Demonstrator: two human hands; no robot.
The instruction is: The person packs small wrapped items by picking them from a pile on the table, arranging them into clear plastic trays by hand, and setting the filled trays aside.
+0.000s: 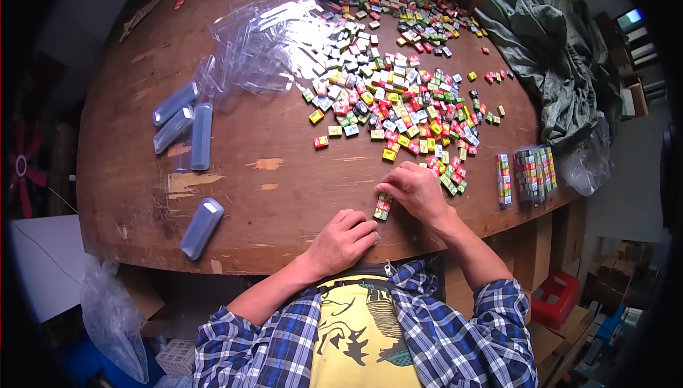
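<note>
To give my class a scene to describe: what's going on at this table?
A person has both hands at a short row of small colourful boxes on the table. The right hand has its fingertips at the far end; the left hand is curled beside the near end. Many loose boxes lie scattered ahead, next to a pile of clear plastic pieces. Four bluish plastic cases lie to the left, and lined-up boxes to the right.

Worn brown table (142, 224): small boxes (378, 134), clear plastic pieces (263, 46), 4 bluish cases (201, 229).
</note>
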